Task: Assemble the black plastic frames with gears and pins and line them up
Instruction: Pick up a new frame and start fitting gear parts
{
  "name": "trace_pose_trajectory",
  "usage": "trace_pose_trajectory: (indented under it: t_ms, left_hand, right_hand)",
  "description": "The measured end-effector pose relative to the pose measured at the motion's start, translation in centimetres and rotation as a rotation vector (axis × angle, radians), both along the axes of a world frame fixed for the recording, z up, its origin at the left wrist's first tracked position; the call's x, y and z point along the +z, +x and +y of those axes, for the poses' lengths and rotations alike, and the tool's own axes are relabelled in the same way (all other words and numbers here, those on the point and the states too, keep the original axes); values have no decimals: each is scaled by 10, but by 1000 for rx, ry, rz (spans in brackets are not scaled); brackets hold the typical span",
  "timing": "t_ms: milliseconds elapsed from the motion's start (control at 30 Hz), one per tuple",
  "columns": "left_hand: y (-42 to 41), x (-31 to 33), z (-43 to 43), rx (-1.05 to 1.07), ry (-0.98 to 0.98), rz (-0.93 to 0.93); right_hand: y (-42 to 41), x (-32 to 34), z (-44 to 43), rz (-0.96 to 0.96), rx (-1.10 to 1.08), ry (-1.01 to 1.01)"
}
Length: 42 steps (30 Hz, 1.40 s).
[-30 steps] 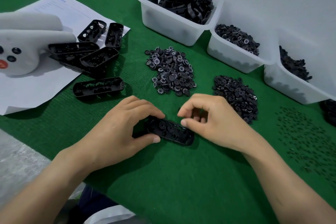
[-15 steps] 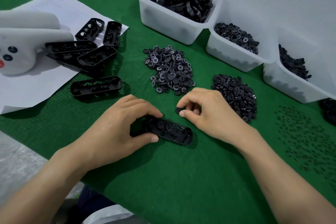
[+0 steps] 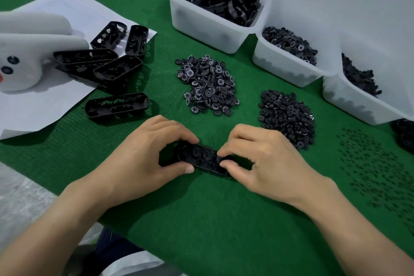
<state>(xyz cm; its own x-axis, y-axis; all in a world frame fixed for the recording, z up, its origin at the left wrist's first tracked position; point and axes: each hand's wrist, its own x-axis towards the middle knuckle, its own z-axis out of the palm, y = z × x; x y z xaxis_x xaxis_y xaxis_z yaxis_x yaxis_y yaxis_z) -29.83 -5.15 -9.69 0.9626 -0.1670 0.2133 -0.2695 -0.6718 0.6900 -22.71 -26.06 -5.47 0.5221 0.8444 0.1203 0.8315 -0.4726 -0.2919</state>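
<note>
Across the green mat [image 3: 201,219], three white tubs [image 3: 201,29] are standing along the far right edge, feeding the job with spare parts, and a sheet of paper [image 3: 33,114] is lying at the left edge with a loose cluster of built frames [image 3: 107,67] sitting on and just beside it, not yet in a tidy row. Toward the middle of the mat, a heap of numbered gears [image 3: 208,87] and a heap of plain gears [image 3: 286,116] are lying side by side, with pins [image 3: 369,163] scattered near the right edge. Nearer the front edge, the left hand [image 3: 139,163] is gripping one end of the working frame [image 3: 199,157] between curled fingers and thumb, pinning it flat on the mat, while the right hand [image 3: 264,161] is pinching what looks like a small gear [image 3: 222,159] at the frame's other end. The step in hand is probably seating that gear on its post. To do it well, the left hand should be holding the frame level, and the right should be lowering the gear straight down, turning it slightly so its teeth are meshing with the neighbour already seated, rather than forcing it.
</note>
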Motion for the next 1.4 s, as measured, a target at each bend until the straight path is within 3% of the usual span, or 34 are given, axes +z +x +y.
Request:
trace_pose_trajectory:
  t_ms: [333, 433, 533, 767, 867, 1000, 1133, 1400]
  left_hand:
    - [0, 3, -2, 1, 14, -9]
    - [0, 3, -1, 4, 15, -5]
    - [0, 3, -2, 4, 16, -2]
    - [0, 6, -4, 15, 50, 8]
    - [-1, 8, -12, 24, 93, 8]
    - [3, 9, -37, 1, 60, 47]
    - [10, 7, -70, -78, 6, 91]
    - [16, 3, -110, -135, -65, 106]
  right_hand:
    - [-1, -3, 1, -31, 16, 7]
    - [1, -1, 2, 37, -9, -21]
    - [8, 3, -1, 174, -100, 75]
    - [-4, -8, -3, 155, -127, 59]
    - [-5, -9, -22, 113, -244, 213]
    - [1, -7, -65, 171, -593, 362]
    - [8, -7, -99, 231, -757, 305]
    - [10, -18, -100, 186, -697, 163]
